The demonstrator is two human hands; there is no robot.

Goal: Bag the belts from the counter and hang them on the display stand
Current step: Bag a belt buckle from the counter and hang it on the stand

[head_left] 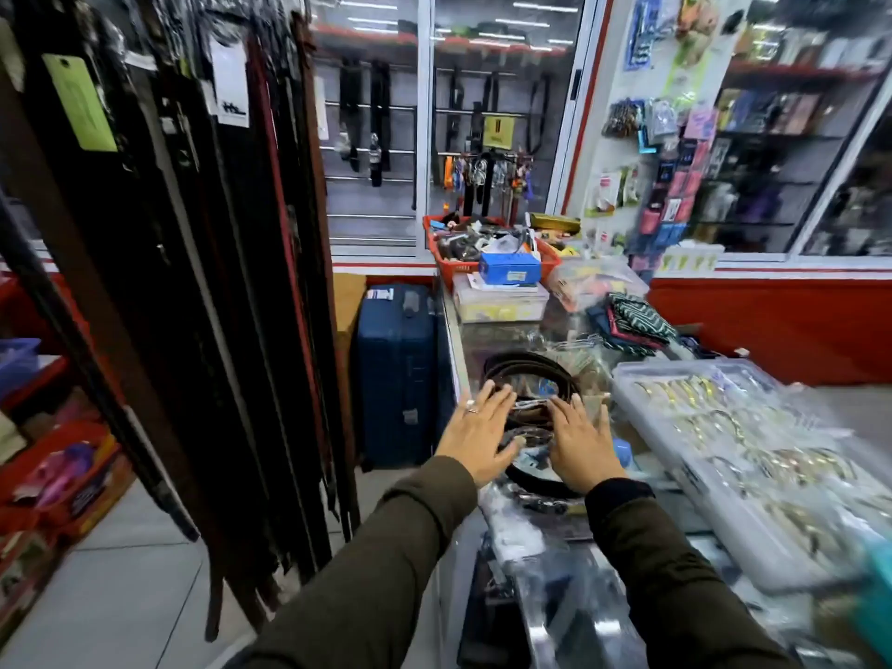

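Both hands are stretched out over the glass counter [540,615], palms down and fingers spread wide, and neither holds anything. The left hand [475,429] has a ring on one finger; the right hand [581,441] is beside it, with a gap between them.

The coiled belts [528,379] lie on the counter directly ahead of the hands, at twelve o'clock. The fingertips of both hands reach the near edge of the pile, but it is not possible to tell whether they touch it or hover just above. The coil is a flat loop, and its long axis seems to run from nine to three o'clock, so across the line of the arms. Another dark belt coil [536,473] shows in the gap between the wrists, at six o'clock from the palms. Both hands are about equally near to the pile; the left stands at its left rim, the right at its right rim.

The display stand with hanging belts [193,282] is at nine to ten o'clock from the hands, well apart from the counter. A clear compartment box [772,480] of small metal items is at three o'clock, just beside the right hand.

The step in hand seems to be gathering the belts from both sides.
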